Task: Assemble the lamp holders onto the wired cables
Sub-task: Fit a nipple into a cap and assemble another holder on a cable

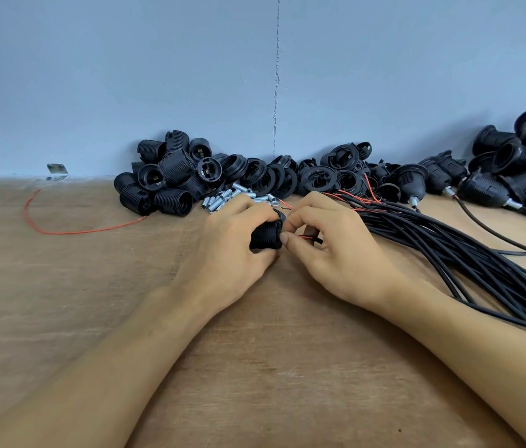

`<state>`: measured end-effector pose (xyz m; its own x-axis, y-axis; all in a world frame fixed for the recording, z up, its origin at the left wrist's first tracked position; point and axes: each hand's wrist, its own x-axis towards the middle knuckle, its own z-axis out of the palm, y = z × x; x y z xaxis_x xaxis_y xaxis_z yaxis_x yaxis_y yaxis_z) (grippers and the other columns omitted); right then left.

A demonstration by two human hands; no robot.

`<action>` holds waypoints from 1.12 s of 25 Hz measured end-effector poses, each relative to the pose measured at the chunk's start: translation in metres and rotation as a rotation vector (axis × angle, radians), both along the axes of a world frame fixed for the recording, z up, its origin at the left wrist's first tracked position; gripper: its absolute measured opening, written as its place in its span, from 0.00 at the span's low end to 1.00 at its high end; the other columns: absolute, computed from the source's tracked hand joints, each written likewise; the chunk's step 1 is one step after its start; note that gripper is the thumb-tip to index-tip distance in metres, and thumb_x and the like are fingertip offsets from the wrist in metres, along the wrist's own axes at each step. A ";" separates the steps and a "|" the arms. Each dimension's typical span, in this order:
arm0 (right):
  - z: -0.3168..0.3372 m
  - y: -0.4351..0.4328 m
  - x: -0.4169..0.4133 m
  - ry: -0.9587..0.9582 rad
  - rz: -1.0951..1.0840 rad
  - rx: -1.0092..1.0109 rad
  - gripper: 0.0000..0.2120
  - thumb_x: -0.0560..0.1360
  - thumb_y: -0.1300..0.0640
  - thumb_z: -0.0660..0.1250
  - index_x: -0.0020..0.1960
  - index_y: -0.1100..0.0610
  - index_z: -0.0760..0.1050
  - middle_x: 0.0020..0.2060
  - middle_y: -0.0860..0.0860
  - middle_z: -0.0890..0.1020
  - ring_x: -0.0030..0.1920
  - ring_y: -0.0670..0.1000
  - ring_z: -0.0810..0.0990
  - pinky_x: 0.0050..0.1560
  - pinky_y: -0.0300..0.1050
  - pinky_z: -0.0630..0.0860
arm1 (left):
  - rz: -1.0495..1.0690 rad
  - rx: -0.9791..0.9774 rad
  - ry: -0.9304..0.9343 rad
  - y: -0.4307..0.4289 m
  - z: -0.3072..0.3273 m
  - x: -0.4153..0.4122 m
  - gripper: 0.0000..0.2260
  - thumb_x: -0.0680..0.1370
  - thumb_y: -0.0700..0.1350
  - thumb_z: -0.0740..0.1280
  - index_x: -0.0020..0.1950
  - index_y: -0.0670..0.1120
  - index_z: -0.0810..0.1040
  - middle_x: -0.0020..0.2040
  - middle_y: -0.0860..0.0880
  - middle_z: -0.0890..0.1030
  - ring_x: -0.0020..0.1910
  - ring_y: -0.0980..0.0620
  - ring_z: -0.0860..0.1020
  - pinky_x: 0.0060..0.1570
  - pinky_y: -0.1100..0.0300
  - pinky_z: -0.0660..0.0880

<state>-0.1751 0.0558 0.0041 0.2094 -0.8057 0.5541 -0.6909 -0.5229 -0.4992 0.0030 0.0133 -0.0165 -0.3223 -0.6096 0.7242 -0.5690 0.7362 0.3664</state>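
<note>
**Holder** (265, 237): black, ribbed, sitting at frame centre just above the tabletop (255, 367). The left hand (239, 227) is gripping it, fingers (248, 210) curled round the body from the left. Its long axis appears to be running from lower left to upper right, the open end facing the right hand; the palm is hiding much of it.

**Cable end** (307, 237): a short red and black stretch showing just right of the holder. The right hand (333, 253) is pinching it, fingertips (286, 239) clamped together and touching the holder's rim. A thin wire tip (286, 207) is poking out just above the holder.

**Step, as judged:** the wire is being fed leftward into the holder. The move turns on keeping the wire in line with the holder's axis. The right hand is nearer the cable, the left nearer the holder.

**Stock on the tabletop:**
- Cable bundle (449, 250), fanning from centre to the lower right.
- Loose holders (164, 182), piled against the wall, upper centre-left.
- Rings (274, 176), heaped beside them.
- Metal tubes (223, 202), scattered just beyond the left hand.
- Wired holders (497, 179), lying at the upper right.
- Stray red wire (61, 232), curling at the left.
</note>
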 end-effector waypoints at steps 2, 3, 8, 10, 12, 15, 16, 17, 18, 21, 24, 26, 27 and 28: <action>0.001 0.000 -0.001 -0.013 -0.013 0.018 0.02 0.75 0.59 0.73 0.43 0.55 0.81 0.45 0.46 0.78 0.41 0.48 0.76 0.44 0.48 0.75 | 0.000 0.005 0.009 -0.001 -0.001 0.000 0.16 0.67 0.41 0.78 0.50 0.55 0.78 0.44 0.55 0.76 0.42 0.61 0.71 0.46 0.76 0.66; 0.002 0.000 -0.001 -0.027 -0.017 0.027 0.03 0.75 0.59 0.73 0.43 0.53 0.81 0.45 0.45 0.78 0.41 0.46 0.76 0.44 0.44 0.74 | 0.007 0.010 0.014 -0.002 -0.001 0.000 0.17 0.67 0.41 0.79 0.50 0.55 0.78 0.44 0.55 0.77 0.42 0.61 0.71 0.47 0.76 0.66; 0.006 0.000 -0.005 -0.075 -0.034 0.055 0.03 0.73 0.61 0.74 0.44 0.54 0.83 0.45 0.47 0.80 0.41 0.45 0.79 0.45 0.29 0.71 | 0.053 0.024 0.000 -0.005 -0.002 0.000 0.15 0.68 0.41 0.79 0.52 0.51 0.82 0.46 0.55 0.78 0.44 0.62 0.71 0.49 0.79 0.64; 0.006 -0.001 -0.006 -0.048 -0.049 0.048 0.04 0.73 0.62 0.73 0.43 0.54 0.82 0.43 0.47 0.80 0.41 0.44 0.79 0.45 0.28 0.69 | 0.053 0.031 0.004 -0.004 -0.002 0.000 0.15 0.68 0.42 0.79 0.52 0.51 0.83 0.46 0.56 0.79 0.45 0.62 0.71 0.50 0.79 0.63; 0.006 -0.001 -0.007 -0.008 -0.041 0.055 0.03 0.75 0.61 0.72 0.44 0.54 0.81 0.43 0.47 0.80 0.42 0.44 0.78 0.47 0.35 0.72 | 0.052 0.041 0.005 -0.003 -0.001 0.000 0.15 0.67 0.42 0.79 0.52 0.51 0.83 0.46 0.56 0.78 0.45 0.63 0.70 0.50 0.79 0.63; 0.003 -0.003 -0.006 0.066 -0.035 0.054 0.02 0.76 0.59 0.70 0.45 0.54 0.79 0.43 0.47 0.79 0.44 0.48 0.78 0.49 0.50 0.76 | 0.055 0.060 -0.014 -0.001 0.002 -0.001 0.14 0.67 0.40 0.79 0.50 0.50 0.83 0.45 0.55 0.78 0.43 0.63 0.70 0.48 0.79 0.63; 0.002 -0.002 -0.006 0.081 -0.039 0.047 0.02 0.76 0.58 0.69 0.44 0.53 0.78 0.43 0.46 0.78 0.44 0.49 0.78 0.49 0.52 0.75 | 0.057 0.064 -0.022 0.000 0.003 -0.002 0.14 0.68 0.40 0.79 0.50 0.50 0.83 0.45 0.54 0.78 0.43 0.62 0.70 0.47 0.79 0.63; 0.001 -0.002 -0.006 0.088 -0.042 0.041 0.02 0.76 0.57 0.69 0.44 0.53 0.78 0.42 0.45 0.78 0.44 0.49 0.77 0.49 0.54 0.75 | 0.056 0.065 -0.026 0.002 0.004 -0.002 0.14 0.68 0.40 0.79 0.50 0.50 0.83 0.45 0.54 0.78 0.43 0.61 0.71 0.47 0.79 0.64; 0.001 -0.002 -0.006 0.093 -0.045 0.036 0.02 0.76 0.57 0.68 0.44 0.52 0.77 0.42 0.45 0.77 0.44 0.49 0.77 0.49 0.55 0.75 | 0.051 0.062 -0.029 0.003 0.005 -0.003 0.14 0.68 0.39 0.79 0.50 0.50 0.83 0.45 0.54 0.78 0.42 0.59 0.72 0.46 0.78 0.64; 0.000 -0.001 -0.007 0.097 -0.051 0.036 0.03 0.76 0.54 0.66 0.43 0.50 0.75 0.41 0.43 0.76 0.44 0.49 0.75 0.48 0.56 0.75 | 0.025 0.047 -0.040 0.007 0.008 -0.004 0.14 0.68 0.37 0.78 0.50 0.48 0.83 0.44 0.51 0.78 0.42 0.57 0.73 0.45 0.78 0.65; 0.000 -0.002 -0.006 0.094 -0.048 0.052 0.03 0.76 0.53 0.65 0.43 0.49 0.74 0.41 0.43 0.76 0.44 0.48 0.75 0.48 0.54 0.75 | 0.021 0.051 -0.053 0.009 0.010 -0.005 0.14 0.67 0.36 0.78 0.50 0.48 0.83 0.45 0.50 0.78 0.43 0.57 0.72 0.45 0.79 0.64; 0.001 -0.004 -0.007 0.057 -0.047 0.058 0.04 0.77 0.55 0.68 0.43 0.50 0.77 0.40 0.43 0.77 0.44 0.46 0.76 0.47 0.48 0.74 | 0.029 0.078 -0.046 0.007 0.009 -0.004 0.15 0.67 0.37 0.78 0.51 0.48 0.84 0.46 0.51 0.79 0.44 0.58 0.72 0.46 0.79 0.65; 0.001 -0.004 -0.007 0.033 -0.048 0.062 0.03 0.77 0.56 0.69 0.44 0.51 0.78 0.40 0.43 0.77 0.44 0.44 0.77 0.47 0.43 0.73 | 0.035 0.097 -0.041 0.006 0.009 -0.003 0.16 0.68 0.38 0.79 0.53 0.49 0.84 0.47 0.53 0.79 0.45 0.60 0.72 0.47 0.79 0.64; 0.002 -0.004 -0.007 0.023 -0.051 0.064 0.02 0.77 0.57 0.70 0.45 0.51 0.79 0.41 0.42 0.78 0.44 0.43 0.77 0.47 0.40 0.72 | 0.038 0.113 -0.040 0.004 0.008 -0.001 0.17 0.68 0.40 0.79 0.56 0.50 0.84 0.48 0.54 0.79 0.46 0.62 0.72 0.49 0.80 0.63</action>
<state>-0.1821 0.0516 0.0064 0.1792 -0.8494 0.4964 -0.7273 -0.4542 -0.5146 0.0016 0.0175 -0.0084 -0.3249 -0.6988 0.6372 -0.6114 0.6693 0.4222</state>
